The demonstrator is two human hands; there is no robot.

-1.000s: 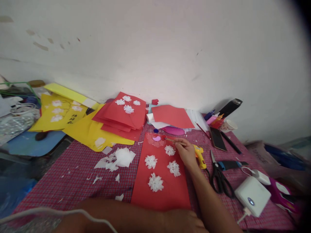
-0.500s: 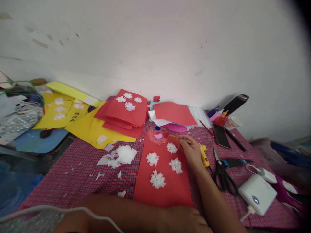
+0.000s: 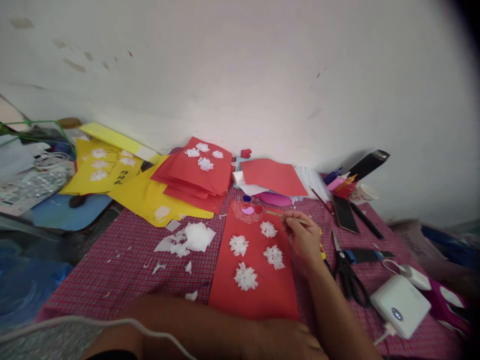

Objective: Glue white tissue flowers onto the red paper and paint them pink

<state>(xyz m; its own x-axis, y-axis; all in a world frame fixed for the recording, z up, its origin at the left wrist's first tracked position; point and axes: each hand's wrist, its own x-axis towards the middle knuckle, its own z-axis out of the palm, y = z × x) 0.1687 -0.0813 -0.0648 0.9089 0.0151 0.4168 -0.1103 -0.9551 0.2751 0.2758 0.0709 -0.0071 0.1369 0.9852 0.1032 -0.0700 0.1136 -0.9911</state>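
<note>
Paintbrush [image 3: 276, 214] sat pinched in our right hand [image 3: 302, 238], palette [image 3: 237, 212] at nine o'clock; toward six, we couldn't tell our left hand's [image 3: 288, 341] finger spread or hold.

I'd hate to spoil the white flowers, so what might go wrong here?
The right hand holds a brush by the palette's red paint; a drip could stain the nearest white flower. The palette rests on the red sheet, so a bump might spill paint there.
</note>
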